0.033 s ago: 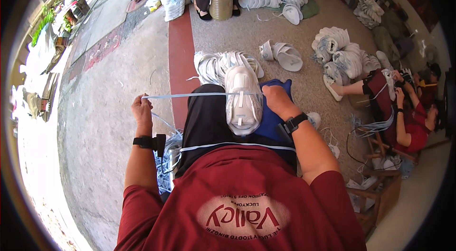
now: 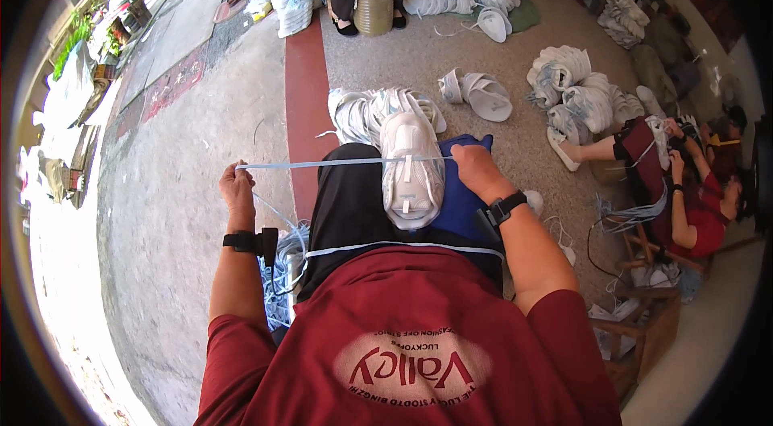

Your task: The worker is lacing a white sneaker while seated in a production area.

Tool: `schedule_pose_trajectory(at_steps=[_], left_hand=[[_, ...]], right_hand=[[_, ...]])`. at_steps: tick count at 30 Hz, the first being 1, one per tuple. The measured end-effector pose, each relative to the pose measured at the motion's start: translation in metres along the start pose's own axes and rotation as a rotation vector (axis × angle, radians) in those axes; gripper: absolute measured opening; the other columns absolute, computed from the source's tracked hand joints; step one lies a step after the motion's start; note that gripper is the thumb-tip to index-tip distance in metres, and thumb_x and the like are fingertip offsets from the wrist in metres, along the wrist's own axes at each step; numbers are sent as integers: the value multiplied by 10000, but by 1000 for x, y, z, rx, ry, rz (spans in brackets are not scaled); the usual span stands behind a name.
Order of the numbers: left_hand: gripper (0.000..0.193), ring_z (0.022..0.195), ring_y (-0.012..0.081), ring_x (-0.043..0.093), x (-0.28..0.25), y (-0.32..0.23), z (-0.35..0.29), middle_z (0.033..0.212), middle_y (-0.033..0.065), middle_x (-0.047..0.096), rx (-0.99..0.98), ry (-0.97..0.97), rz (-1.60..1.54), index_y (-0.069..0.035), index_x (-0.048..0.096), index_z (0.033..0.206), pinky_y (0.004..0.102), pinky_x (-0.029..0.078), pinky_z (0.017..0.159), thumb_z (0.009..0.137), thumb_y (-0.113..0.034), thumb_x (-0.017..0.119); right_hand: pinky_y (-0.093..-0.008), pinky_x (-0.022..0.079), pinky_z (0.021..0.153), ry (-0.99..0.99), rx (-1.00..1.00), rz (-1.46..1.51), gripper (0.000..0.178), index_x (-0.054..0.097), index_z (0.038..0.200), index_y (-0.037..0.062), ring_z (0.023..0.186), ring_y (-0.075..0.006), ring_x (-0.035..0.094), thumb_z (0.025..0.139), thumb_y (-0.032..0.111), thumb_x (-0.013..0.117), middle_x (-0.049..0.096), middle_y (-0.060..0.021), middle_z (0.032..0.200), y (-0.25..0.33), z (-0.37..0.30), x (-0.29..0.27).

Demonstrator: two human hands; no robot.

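A white and beige shoe upper [image 2: 411, 208] rests over my knees, its toe pointing away from me. Across it runs a pale blue flat shoelace [image 2: 322, 163], pulled taut between my two hands. My left hand [image 2: 237, 187], out beyond my left knee, pinches one end section; more lace hangs below it. On the other side my right hand [image 2: 483, 175] is closed on the lace's other end, just right of the upper and over a blue cloth [image 2: 457, 200]. Whether the lace passes through a loop on the upper is too small to tell.
A bundle of light blue laces [image 2: 283, 281] hangs by my left thigh. Ahead lie stacked white shoe uppers [image 2: 354, 112] and a loose pair [image 2: 487, 96]. To the right, a co-worker in a red shirt [image 2: 708, 217] sits near another pile of uppers [image 2: 592, 100] and a wooden stool [image 2: 648, 341].
My hands have drawn slightly farther apart, the right one moving a little right and the left one a little left, with the shoelace still taut between them.
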State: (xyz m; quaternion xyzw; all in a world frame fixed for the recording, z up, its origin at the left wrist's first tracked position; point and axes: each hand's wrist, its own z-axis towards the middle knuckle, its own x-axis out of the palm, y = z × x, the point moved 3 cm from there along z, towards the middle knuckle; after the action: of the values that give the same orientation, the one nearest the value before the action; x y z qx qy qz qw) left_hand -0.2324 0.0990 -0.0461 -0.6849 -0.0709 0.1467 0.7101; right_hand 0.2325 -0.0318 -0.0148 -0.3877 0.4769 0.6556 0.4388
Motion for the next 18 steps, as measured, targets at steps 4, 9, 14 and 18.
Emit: schedule_pose_trajectory(at_steps=[4,9,14,18], left_hand=[[180,463,51,409,-39,4,30,564,-17,470,-32,-102,-79,-32,586,818,195,332,413,911,-174,526],[176,434,62,399,-104,0,48,543,-18,448,-55,-223,-125,-28,569,823,200,312,392,899,-186,551],[171,426,56,372,-179,3,64,545,-22,418,-104,-378,-157,-33,553,818,198,292,371,913,-167,504],[143,418,48,342,-244,-6,73,549,-46,378,-78,-465,-146,-62,563,833,196,294,372,906,-173,511]], right_hand=[[-470,449,625,-38,192,-233,49,529,741,1,719,-409,568,754,28,490,559,-234,701,-70,-44,-55],[-477,460,641,-89,579,-635,79,549,752,15,755,-405,588,778,34,477,582,-233,743,-146,-148,-165],[-483,458,700,-348,1122,-777,177,576,875,-42,844,-431,577,815,68,451,601,-258,857,-203,-287,-292],[-510,420,721,-572,1254,-865,292,572,883,-74,897,-453,549,831,189,455,581,-298,907,-231,-415,-385]])
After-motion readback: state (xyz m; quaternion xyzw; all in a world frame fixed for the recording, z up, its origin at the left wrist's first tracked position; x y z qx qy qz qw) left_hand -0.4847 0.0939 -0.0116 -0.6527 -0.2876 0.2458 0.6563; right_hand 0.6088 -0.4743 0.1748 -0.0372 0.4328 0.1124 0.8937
